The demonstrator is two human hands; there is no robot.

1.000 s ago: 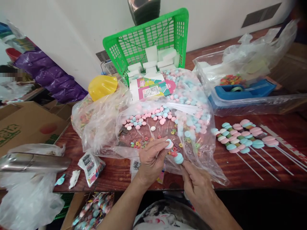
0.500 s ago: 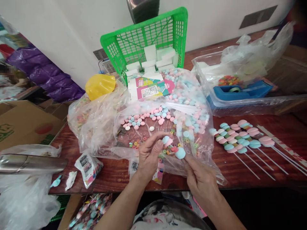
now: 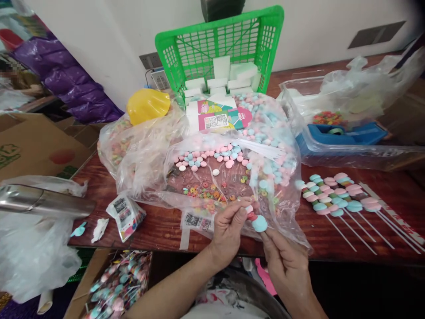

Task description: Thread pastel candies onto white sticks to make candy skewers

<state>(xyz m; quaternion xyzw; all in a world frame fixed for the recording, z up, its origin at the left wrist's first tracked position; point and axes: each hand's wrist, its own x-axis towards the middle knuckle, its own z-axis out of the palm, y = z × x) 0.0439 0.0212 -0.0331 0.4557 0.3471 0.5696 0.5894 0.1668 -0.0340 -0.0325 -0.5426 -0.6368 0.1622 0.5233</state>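
My left hand (image 3: 229, 227) pinches small pink and red candy pieces at the top of a candy skewer (image 3: 256, 220). Just below, my right hand (image 3: 286, 260) grips the skewer's stick, under a round blue candy. Both hands hover over the near edge of a clear plastic sheet (image 3: 186, 177) strewn with pink, blue and white candies (image 3: 212, 156) and small colourful rings (image 3: 207, 193). A bundle of white sticks (image 3: 262, 149) lies on the sheet.
Several finished candy skewers (image 3: 335, 195) lie to the right on the wooden table (image 3: 156, 230). Behind stand a green basket (image 3: 219, 46) with white blocks, a yellow object (image 3: 148, 105), a printed box (image 3: 221, 119) and a clear tub (image 3: 358, 150) holding a blue tape dispenser (image 3: 341, 133).
My left hand brought its pink and blue candy down onto the skewer top; both hands drew closer together and toward me. The view shifted slightly left.
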